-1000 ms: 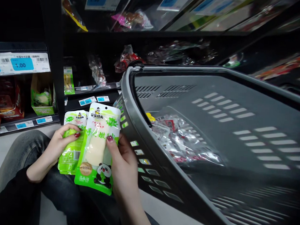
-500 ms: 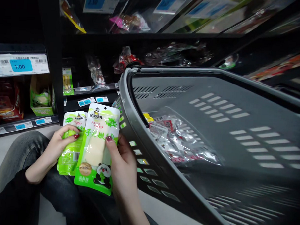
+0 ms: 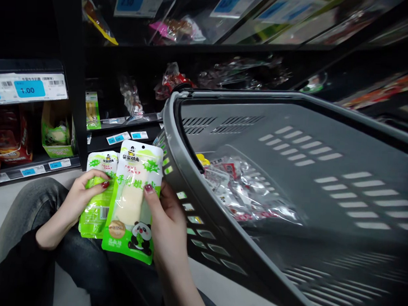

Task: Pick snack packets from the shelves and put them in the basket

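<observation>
My right hand (image 3: 169,219) pinches a green and white snack packet (image 3: 129,208) by its right edge, thumb on the front. A pale bamboo-shoot-like piece shows through its window, and a panda is printed below. Just left of it, my left hand (image 3: 76,199) is closed on a similar green packet (image 3: 94,222), which the right-hand packet partly overlaps. Whether more packets lie behind it I cannot tell. Both packets are held upright over my lap, beside a grey plastic shopping basket (image 3: 280,269). Inside the basket lie several clear-wrapped snack packs (image 3: 239,190).
Dark shelves with blue price tags (image 3: 30,89) stand in front. A small green box (image 3: 58,131) of packets sits at the lower left, near red snack bags (image 3: 10,135). Another green packet (image 3: 92,110) stands on the middle shelf. My bent knee (image 3: 36,197) is at the left.
The view shifts slightly. Both hands keep hold of their packets in nearly the same place.
</observation>
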`<state>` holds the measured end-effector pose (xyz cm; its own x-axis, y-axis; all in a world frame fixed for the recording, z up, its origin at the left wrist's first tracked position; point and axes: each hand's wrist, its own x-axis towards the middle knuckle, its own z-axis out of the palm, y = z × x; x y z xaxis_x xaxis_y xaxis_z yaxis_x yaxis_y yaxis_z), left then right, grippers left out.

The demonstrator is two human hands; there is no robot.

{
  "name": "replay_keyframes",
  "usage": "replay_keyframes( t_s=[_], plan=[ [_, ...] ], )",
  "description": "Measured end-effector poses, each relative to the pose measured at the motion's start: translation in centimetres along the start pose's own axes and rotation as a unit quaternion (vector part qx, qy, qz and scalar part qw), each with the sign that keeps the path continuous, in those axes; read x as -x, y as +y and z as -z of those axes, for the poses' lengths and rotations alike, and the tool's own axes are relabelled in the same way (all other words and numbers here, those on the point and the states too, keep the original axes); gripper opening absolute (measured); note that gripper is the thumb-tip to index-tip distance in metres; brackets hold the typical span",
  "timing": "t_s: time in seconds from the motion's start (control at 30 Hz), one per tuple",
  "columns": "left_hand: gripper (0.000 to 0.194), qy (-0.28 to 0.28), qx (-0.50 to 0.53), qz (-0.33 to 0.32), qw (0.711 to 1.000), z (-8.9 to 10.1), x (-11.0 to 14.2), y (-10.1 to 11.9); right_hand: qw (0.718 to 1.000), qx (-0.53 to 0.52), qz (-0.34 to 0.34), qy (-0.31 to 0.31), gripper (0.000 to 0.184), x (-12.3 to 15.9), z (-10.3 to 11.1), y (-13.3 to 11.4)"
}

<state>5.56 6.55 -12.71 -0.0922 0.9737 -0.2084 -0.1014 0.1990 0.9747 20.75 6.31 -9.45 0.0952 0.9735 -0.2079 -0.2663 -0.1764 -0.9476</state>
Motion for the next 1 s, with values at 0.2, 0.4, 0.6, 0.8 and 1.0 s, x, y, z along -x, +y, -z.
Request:
replay_keyframes(
  t_s=[0.2, 0.4, 0.6, 0.8, 1.0],
  plan=[
    [0.007, -0.012, -0.009, -0.012, 1.0, 0.1, -0.1, -0.2, 1.0, -0.002, 0.015, 0.005, 0.022, -0.1, 0.1, 0.3],
    [0.007, -0.011, 0.0, -0.015, 1.0, 0.1, -0.1, -0.2, 0.996, -0.079, 0.01, -0.031, 0.023, -0.6, 0.5, 0.5],
    [0.008, -0.011, 0.029, -0.005, 1.0, 0.1, -0.1, -0.2, 0.94, -0.216, -0.155, -0.214, 0.038, -0.3, 0.8, -0.3],
    [0.007, -0.01, 0.033, -0.006, 0.999, 0.3, -0.1, -0.2, 0.89, -0.248, -0.237, -0.299, 0.065, -0.1, 1.1, 0.0],
    [0.012, -0.039, 0.087, 0.023, 0.995, 0.4, -0.1, -0.4, 0.904, -0.219, -0.234, -0.283, 0.032, -0.3, 1.4, 0.0]
  ],
)
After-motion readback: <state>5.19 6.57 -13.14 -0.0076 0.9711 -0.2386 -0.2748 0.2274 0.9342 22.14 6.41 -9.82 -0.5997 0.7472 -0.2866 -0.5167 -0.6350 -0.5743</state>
